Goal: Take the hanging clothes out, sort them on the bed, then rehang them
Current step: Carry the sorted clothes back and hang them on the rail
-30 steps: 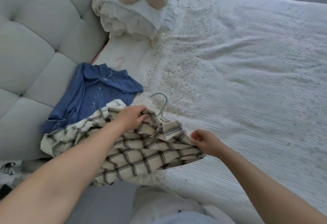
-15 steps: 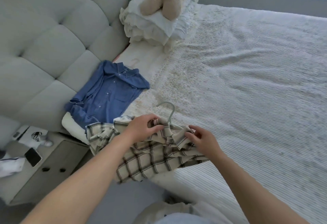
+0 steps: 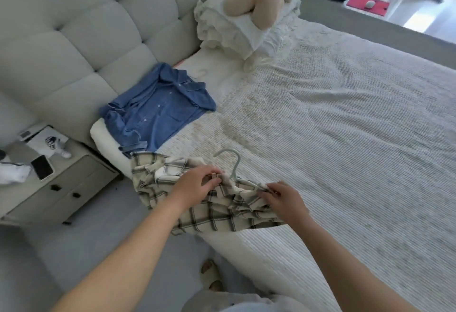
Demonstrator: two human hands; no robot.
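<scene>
We see the plaid shirt (image 3: pixel 197 203) bunched at the bed's (image 3: pixel 345 139) near edge, lower centre of the frame, on a pale green hanger (image 3: pixel 233 166). The left hand (image 3: pixel 197 186) pinches its collar beside the hook; the right hand (image 3: pixel 283 200) grips the shoulder fabric. A blue denim shirt (image 3: pixel 158 111) lies left of centre by the headboard (image 3: pixel 74 40).

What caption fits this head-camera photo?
Both hands, left and right, grip a plaid shirt on its hanger beside a blue shirt.
</scene>
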